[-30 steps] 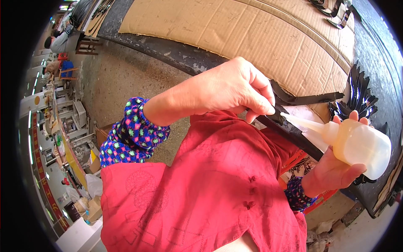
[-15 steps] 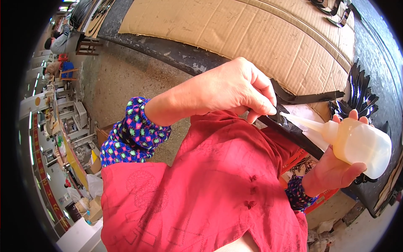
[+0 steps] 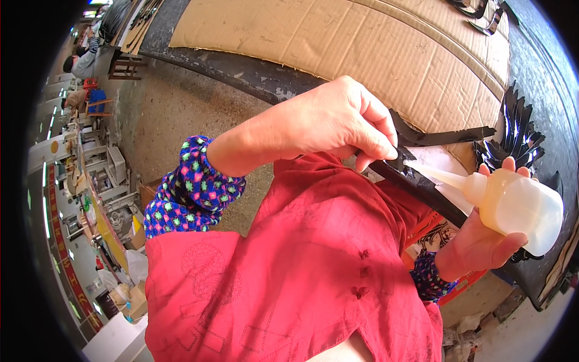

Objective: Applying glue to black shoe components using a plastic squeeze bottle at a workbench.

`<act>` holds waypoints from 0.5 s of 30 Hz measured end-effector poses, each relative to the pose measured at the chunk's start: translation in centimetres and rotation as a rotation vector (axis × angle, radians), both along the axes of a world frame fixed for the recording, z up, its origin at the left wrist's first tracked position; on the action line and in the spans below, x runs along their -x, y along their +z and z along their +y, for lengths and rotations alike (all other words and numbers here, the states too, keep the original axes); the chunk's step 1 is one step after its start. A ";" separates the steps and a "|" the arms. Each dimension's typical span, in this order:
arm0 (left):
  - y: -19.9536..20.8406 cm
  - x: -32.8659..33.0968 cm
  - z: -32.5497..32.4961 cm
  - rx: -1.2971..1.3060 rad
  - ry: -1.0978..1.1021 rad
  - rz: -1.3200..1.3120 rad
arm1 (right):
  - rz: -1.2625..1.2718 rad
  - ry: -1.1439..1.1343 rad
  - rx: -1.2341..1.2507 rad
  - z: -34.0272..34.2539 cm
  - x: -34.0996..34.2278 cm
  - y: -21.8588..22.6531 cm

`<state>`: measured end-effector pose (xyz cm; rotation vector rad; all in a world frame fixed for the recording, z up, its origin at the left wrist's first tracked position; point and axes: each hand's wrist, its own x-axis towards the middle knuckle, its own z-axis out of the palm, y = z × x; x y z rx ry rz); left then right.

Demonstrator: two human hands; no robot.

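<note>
My left hand [image 3: 341, 120] is closed, thumb and forefinger pinching a small black piece [image 3: 399, 160] at the table's near edge. In my right hand [image 3: 479, 244] lies a translucent squeeze bottle [image 3: 526, 211] with pale yellowish liquid, tipped on its side. Its long tapered nozzle [image 3: 443, 175] points left, with the tip at or almost touching the black piece; contact cannot be made out. Just beyond, a black strip [image 3: 449, 139] lies across the cardboard's edge. Glossy black feather-like pieces [image 3: 517, 130] fan out past the bottle.
A large cardboard sheet [image 3: 338, 42] covers much of the dark table [image 3: 241, 73]. Curved black pieces [image 3: 487, 23] lie at the far right. Bundled thin rods [image 3: 142, 23] are at the far left. Another person [image 3: 84, 63] sits in the left background, near a wooden stool [image 3: 125, 65].
My left fingers and the black piece have shifted very slightly. The bottle stays nearly in place, its nozzle tip still beside the piece.
</note>
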<state>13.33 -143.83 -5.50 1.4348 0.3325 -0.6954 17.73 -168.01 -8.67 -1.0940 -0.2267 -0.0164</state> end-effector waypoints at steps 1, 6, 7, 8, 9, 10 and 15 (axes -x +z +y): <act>-0.1 0.0 0.0 0.003 0.006 0.000 | -0.001 -0.003 0.006 0.0 0.0 0.0; -0.3 -0.1 0.0 0.038 0.022 0.011 | -0.004 -0.014 0.025 0.0 0.1 0.0; -0.4 -0.1 0.0 0.039 0.021 0.010 | -0.006 -0.017 0.030 0.0 0.1 0.0; -0.4 -0.1 0.1 0.039 0.023 0.008 | -0.005 -0.017 0.030 0.0 0.1 0.0; -0.4 -0.1 0.1 0.039 0.023 0.009 | -0.001 -0.016 0.025 -0.1 0.1 0.0; -0.4 0.0 0.1 0.039 0.026 0.012 | 0.004 -0.016 0.021 -0.1 0.1 0.0; -0.6 -0.1 0.2 0.026 0.028 0.012 | 0.011 -0.015 0.003 -0.2 0.2 -0.1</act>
